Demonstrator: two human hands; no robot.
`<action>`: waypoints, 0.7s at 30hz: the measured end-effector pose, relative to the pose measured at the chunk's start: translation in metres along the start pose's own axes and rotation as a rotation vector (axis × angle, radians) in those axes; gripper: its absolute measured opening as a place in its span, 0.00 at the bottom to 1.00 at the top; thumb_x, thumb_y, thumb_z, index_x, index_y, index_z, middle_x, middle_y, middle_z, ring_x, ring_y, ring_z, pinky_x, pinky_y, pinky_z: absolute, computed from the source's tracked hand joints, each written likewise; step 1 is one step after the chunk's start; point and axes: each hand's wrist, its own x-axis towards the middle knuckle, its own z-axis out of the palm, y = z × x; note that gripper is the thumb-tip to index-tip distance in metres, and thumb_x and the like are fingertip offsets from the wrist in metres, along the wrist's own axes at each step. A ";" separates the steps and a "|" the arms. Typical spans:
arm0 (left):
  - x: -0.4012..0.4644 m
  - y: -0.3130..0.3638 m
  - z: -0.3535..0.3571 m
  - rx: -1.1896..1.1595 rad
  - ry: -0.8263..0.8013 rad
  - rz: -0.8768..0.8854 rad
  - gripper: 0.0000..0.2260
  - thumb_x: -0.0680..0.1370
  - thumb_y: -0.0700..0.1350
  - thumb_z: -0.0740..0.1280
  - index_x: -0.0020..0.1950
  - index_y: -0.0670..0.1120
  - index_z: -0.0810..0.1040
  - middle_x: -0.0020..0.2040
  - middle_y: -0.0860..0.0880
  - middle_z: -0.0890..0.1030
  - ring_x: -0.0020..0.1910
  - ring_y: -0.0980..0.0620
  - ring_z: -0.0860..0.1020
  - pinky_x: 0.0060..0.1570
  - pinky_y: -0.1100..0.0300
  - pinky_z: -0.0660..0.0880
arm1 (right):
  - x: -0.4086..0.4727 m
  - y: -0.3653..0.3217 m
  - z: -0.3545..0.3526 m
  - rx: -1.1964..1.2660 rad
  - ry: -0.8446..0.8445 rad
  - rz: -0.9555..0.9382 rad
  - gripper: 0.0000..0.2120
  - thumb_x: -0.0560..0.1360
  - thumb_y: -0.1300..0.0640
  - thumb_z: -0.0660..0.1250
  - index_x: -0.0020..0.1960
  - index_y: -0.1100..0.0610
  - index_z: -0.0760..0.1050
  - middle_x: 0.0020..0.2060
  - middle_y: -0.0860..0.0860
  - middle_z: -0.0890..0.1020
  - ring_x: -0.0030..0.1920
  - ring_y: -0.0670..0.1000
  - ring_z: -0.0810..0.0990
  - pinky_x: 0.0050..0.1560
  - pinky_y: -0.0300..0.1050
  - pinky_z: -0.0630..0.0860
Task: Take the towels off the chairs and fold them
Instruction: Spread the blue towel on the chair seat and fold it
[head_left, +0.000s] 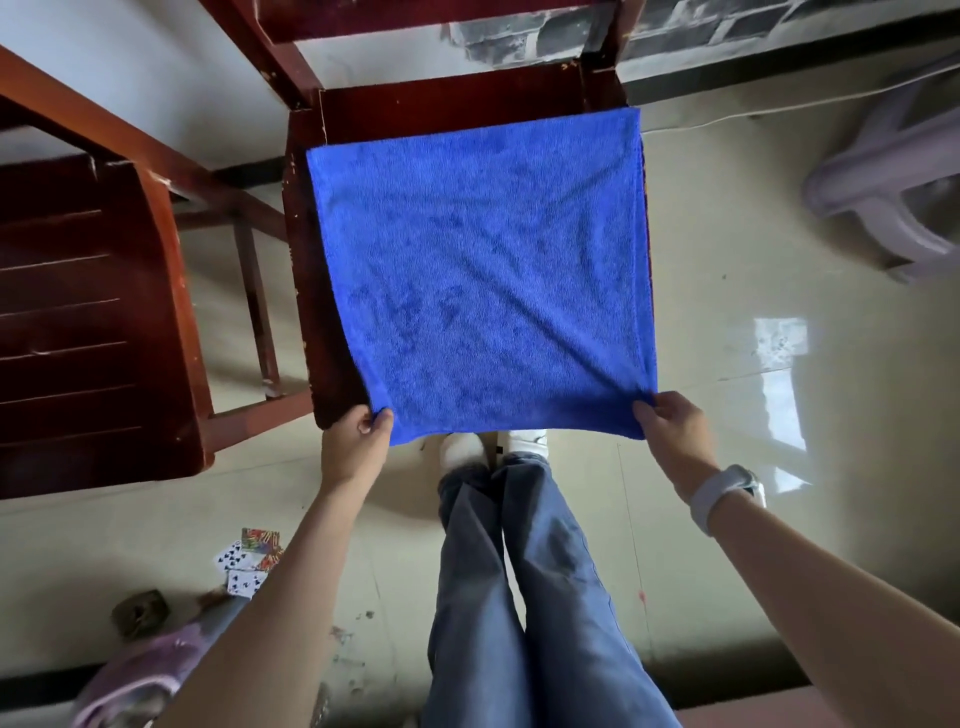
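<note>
towel: blue towel (480, 270) spread flat over the seat of the dark wooden chair (304, 249), near edge hanging past the front | grip: left hand (358, 441) and right hand (670, 431) each pinching a near corner, apart, likely to keep it taut | step: probably first fold

**Lived-in home room, likely a dining or sitting area**

Glossy tiled floor (727, 405) reflecting window light, right of the right hand (670, 421). Dark red wooden chair (311, 291) just ahead of the left hand (358, 441), second slatted wooden chair (78, 322) further left. Pale plastic stool (883, 182) well ahead and right of the right hand. Playing cards (247, 564) scattered on the floor below the left hand, fuzzy purple slipper (135, 675) nearer the body. Brick-pattern wall strip (519, 36) far ahead.
</note>
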 end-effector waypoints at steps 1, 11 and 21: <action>-0.001 -0.001 -0.002 -0.003 0.005 0.014 0.20 0.76 0.43 0.62 0.29 0.45 0.56 0.27 0.47 0.60 0.31 0.45 0.60 0.30 0.53 0.56 | -0.002 0.000 -0.002 0.010 -0.003 -0.004 0.07 0.74 0.61 0.62 0.43 0.65 0.73 0.33 0.56 0.72 0.37 0.55 0.69 0.37 0.45 0.66; -0.038 0.022 -0.051 -0.209 0.055 0.227 0.18 0.80 0.43 0.59 0.30 0.47 0.60 0.29 0.50 0.59 0.27 0.58 0.59 0.29 0.62 0.57 | -0.033 -0.026 -0.048 0.313 -0.053 0.043 0.21 0.74 0.47 0.63 0.36 0.65 0.67 0.34 0.54 0.67 0.39 0.54 0.67 0.43 0.50 0.72; -0.043 0.036 -0.053 -0.549 -0.148 0.049 0.09 0.81 0.48 0.55 0.46 0.51 0.73 0.52 0.46 0.77 0.48 0.47 0.77 0.43 0.55 0.75 | -0.042 -0.049 -0.065 0.757 -0.238 0.280 0.09 0.75 0.67 0.62 0.36 0.64 0.70 0.33 0.56 0.72 0.32 0.51 0.69 0.27 0.35 0.70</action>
